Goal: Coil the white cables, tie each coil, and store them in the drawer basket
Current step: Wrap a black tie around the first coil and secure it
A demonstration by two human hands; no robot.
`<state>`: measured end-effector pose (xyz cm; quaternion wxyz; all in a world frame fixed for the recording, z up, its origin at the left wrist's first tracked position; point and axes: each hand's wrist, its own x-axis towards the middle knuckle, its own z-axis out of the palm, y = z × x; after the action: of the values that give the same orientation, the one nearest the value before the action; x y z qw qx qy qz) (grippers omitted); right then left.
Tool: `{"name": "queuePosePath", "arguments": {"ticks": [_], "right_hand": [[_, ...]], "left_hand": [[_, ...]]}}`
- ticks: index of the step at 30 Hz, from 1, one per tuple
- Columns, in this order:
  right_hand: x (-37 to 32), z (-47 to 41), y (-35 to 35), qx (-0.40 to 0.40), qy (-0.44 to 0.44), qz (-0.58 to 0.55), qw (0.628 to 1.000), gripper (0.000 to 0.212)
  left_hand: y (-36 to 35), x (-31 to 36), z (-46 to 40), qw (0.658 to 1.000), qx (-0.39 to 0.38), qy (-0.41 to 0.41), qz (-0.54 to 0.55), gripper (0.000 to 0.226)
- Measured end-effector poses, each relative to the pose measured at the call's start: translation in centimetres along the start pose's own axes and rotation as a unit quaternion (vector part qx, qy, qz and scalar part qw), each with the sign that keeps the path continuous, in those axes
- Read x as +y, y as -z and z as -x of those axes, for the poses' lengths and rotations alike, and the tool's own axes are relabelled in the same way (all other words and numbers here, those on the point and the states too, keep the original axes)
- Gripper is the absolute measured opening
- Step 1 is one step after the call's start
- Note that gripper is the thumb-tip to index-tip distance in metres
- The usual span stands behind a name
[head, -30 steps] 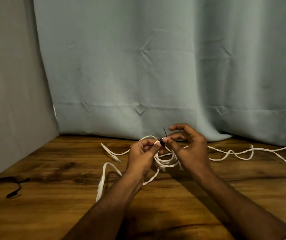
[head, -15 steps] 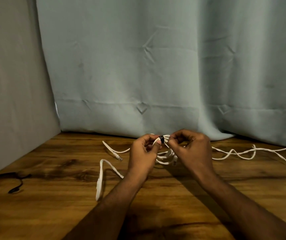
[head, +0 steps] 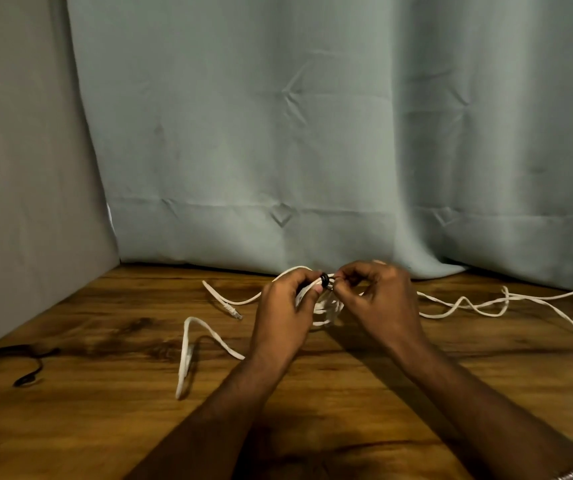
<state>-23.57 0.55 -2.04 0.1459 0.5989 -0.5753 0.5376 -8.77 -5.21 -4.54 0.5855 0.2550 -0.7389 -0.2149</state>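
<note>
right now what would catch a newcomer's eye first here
Both hands, left and right, meet mid-table, pinching a small black tie round a white cable coil. Loose white cable trails right across the wooden table; a black cord lies far left.

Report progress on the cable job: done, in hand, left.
Done: one white coil is wound. In hand: the left hand grips it while the right hand pinches the black tie on it. Left: the loose cable trails across the table; no drawer basket is in view.
</note>
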Motion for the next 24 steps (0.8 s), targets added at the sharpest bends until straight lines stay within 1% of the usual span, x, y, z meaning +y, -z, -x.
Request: {"name": "queuePosePath", "arguments": {"ticks": [5, 10, 13, 15, 17, 19, 22, 24], "right_hand": [[0.14, 0.25, -0.04, 0.01, 0.076, 0.038, 0.996, 0.008], [0.37, 0.27, 0.08, 0.004, 0.127, 0.098, 0.987, 0.009], [0.21, 0.21, 0.29, -0.008, 0.134, 0.097, 0.986, 0.009], [0.26, 0.17, 0.04, -0.028, 0.102, 0.064, 0.992, 0.009], [0.21, 0.08, -0.24, -0.039, 0.025, -0.011, 0.999, 0.009], [0.04, -0.01, -0.4, -0.04, -0.041, -0.086, 0.995, 0.007], [-0.04, -0.01, -0.22, -0.044, -0.06, -0.119, 0.99, 0.006], [0.24, -0.09, -0.06, -0.045, -0.052, -0.105, 0.992, 0.005]], "left_hand": [[0.19, 0.27, 0.13, 1.0, -0.002, -0.027, -0.012, 0.017], [0.15, 0.36, 0.18, 1.0, -0.009, -0.023, -0.005, 0.017], [0.34, 0.36, 0.27, 1.0, -0.006, -0.013, -0.005, 0.017], [0.4, 0.16, 0.11, 1.0, 0.01, 0.007, 0.019, 0.017], [0.34, 0.11, 0.01, 0.998, 0.031, 0.03, 0.037, 0.019], [0.33, 0.12, -0.05, 0.997, 0.043, 0.044, 0.042, 0.02], [0.25, 0.24, 0.04, 0.997, 0.034, 0.049, 0.054, 0.02], [0.16, 0.29, 0.11, 0.997, 0.021, 0.044, 0.058, 0.02]]}}
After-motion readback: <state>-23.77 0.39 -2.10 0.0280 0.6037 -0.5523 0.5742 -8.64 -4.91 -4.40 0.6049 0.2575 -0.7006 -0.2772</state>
